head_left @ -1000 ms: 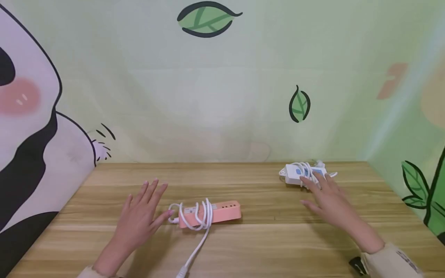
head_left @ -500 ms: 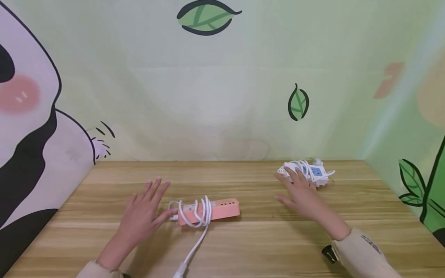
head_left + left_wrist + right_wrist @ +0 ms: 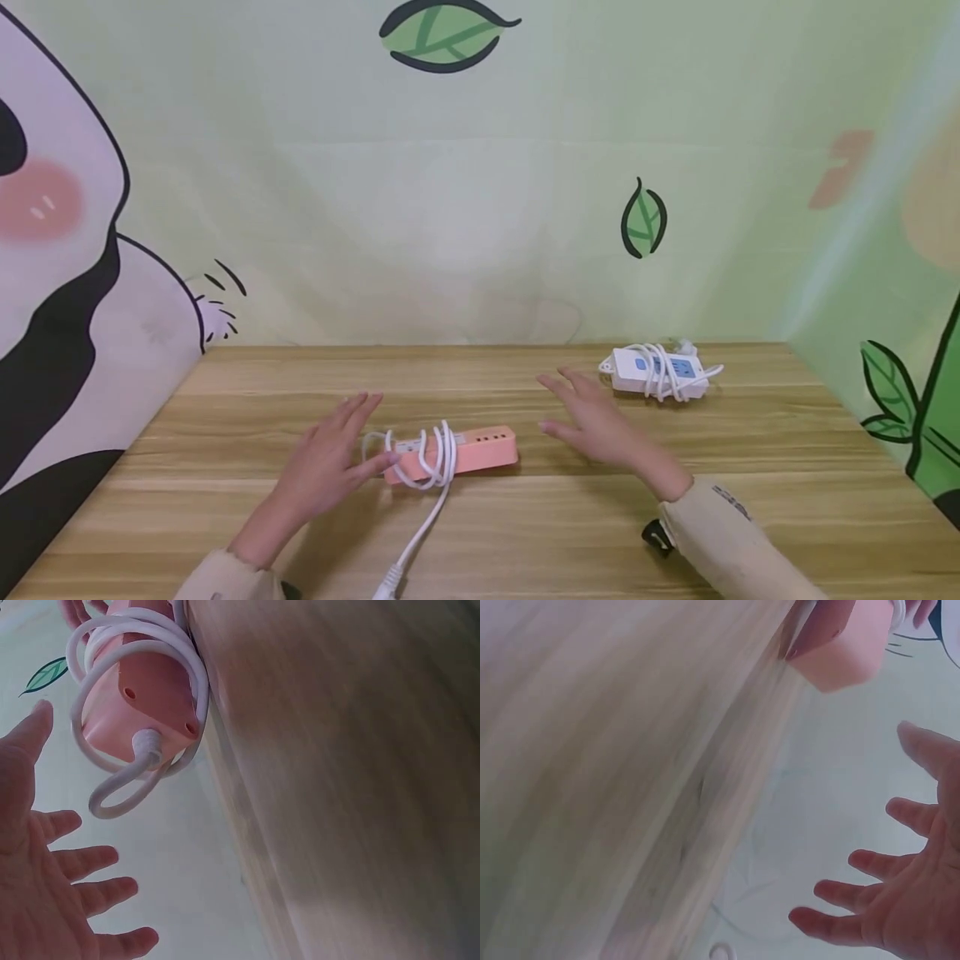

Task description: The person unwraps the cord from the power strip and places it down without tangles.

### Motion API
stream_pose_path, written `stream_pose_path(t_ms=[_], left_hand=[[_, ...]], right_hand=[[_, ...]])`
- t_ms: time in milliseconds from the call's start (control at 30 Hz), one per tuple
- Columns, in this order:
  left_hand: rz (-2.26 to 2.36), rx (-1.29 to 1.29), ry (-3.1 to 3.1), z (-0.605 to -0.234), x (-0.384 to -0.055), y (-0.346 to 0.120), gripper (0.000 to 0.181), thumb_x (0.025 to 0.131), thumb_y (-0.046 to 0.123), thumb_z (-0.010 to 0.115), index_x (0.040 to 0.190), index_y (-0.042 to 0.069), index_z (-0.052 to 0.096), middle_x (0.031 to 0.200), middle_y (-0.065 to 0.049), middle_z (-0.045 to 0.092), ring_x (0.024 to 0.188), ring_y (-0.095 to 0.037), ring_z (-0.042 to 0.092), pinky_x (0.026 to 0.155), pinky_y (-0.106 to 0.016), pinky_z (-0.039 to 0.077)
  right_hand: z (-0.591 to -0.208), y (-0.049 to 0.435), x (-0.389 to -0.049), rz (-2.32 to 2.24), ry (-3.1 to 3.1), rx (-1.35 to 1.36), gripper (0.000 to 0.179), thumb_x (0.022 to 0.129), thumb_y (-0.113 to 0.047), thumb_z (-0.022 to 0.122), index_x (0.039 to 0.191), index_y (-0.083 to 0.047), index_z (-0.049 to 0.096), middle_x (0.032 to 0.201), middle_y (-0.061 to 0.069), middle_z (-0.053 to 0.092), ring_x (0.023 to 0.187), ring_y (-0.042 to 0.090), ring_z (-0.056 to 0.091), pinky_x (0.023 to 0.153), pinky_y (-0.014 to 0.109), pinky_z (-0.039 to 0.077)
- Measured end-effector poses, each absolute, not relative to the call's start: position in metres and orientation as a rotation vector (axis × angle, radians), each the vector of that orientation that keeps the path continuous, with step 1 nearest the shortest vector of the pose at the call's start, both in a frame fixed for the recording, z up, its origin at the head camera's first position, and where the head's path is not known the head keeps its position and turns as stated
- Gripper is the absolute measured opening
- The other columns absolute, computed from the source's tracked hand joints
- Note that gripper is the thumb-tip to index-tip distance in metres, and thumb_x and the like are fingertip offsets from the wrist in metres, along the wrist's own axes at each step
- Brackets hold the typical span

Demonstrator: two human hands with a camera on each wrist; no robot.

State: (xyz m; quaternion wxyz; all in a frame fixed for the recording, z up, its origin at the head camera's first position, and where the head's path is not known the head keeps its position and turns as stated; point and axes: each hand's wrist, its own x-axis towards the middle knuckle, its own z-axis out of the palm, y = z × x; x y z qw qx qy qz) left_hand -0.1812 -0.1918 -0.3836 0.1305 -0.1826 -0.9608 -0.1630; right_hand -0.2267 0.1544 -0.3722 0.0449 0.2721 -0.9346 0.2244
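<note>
A pink power strip (image 3: 486,450) with its white cord (image 3: 447,454) wound around it lies on the table, left of the middle. The cord's plug end (image 3: 390,579) trails toward the near edge. My left hand (image 3: 322,462) is spread at the strip's left end, its thumb overlapping that end in the head view. In the left wrist view its fingers stand apart from the pink strip (image 3: 142,712). To the right of the strip my right hand (image 3: 600,425) hovers with fingers spread, holding nothing. The right wrist view shows the pink strip's bare end (image 3: 840,652) beyond the thumb.
A white power strip (image 3: 630,371) with blue sockets, wrapped in its own white cord, lies at the back right near the wall. The wooden table (image 3: 562,533) meets a printed backdrop (image 3: 337,208) at its far edge.
My right hand has moved left, from over the white power strip to between the two strips. My left hand has shifted slightly right, its thumb now farther over the pink strip's end.
</note>
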Motion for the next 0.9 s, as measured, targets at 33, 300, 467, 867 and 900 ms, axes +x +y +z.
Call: stream_pose_path(t_ms=[33, 300, 467, 867, 900], left_hand=[[-0.493, -0.54, -2.789, -0.384, -0.183, -0.191, 0.081, 0.082, 0.056, 0.055, 0.141, 0.008, 0.03, 0.141, -0.021, 0.033, 0.124, -0.042, 0.035, 0.093, -0.063, 0.03], [-0.728, -0.597, -2.849, -0.386, -0.189, -0.187, 0.09, 0.076, 0.059, 0.059, 0.142, 0.006, 0.028, 0.136, -0.024, 0.039, 0.119, -0.043, 0.042, 0.094, -0.056, 0.034], [-0.905, -0.65, -2.892, -0.386, -0.195, -0.186, 0.089, 0.076, 0.051, 0.065, 0.139, -0.001, 0.029, 0.129, -0.027, 0.046, 0.115, -0.042, 0.046, 0.093, -0.055, 0.037], [-1.113, -0.57, -3.019, -0.384, -0.201, -0.183, 0.085, 0.062, 0.03, 0.081, 0.131, -0.001, 0.042, 0.107, -0.015, 0.06, 0.091, -0.023, 0.058, 0.078, -0.039, 0.048], [-1.117, -0.559, -3.027, -0.384, -0.202, -0.182, 0.086, 0.06, 0.031, 0.082, 0.13, -0.001, 0.043, 0.106, -0.013, 0.06, 0.091, -0.022, 0.058, 0.077, -0.038, 0.048]], right_hand=[[-0.373, 0.151, -0.228, 0.716, -2.868, 0.839, 0.063, 0.088, -0.035, 0.057, 0.14, -0.01, 0.033, 0.142, 0.028, 0.025, 0.127, 0.047, 0.027, 0.098, 0.06, 0.026], [-0.38, 0.13, -0.235, 0.981, -2.9, 0.918, 0.067, 0.087, -0.035, 0.059, 0.142, -0.009, 0.03, 0.142, 0.024, 0.028, 0.127, 0.04, 0.033, 0.1, 0.054, 0.029], [-0.385, 0.123, -0.239, 1.162, -2.906, 0.958, 0.066, 0.088, -0.032, 0.059, 0.141, -0.004, 0.03, 0.142, 0.021, 0.031, 0.126, 0.038, 0.034, 0.102, 0.05, 0.028], [-0.394, 0.113, -0.244, 1.528, -3.003, 0.932, 0.068, 0.087, -0.031, 0.062, 0.14, -0.002, 0.031, 0.133, 0.027, 0.04, 0.115, 0.039, 0.047, 0.094, 0.049, 0.039], [-0.393, 0.112, -0.244, 1.521, -3.016, 0.931, 0.068, 0.086, -0.031, 0.062, 0.14, -0.003, 0.031, 0.132, 0.026, 0.042, 0.115, 0.038, 0.046, 0.095, 0.049, 0.038]])
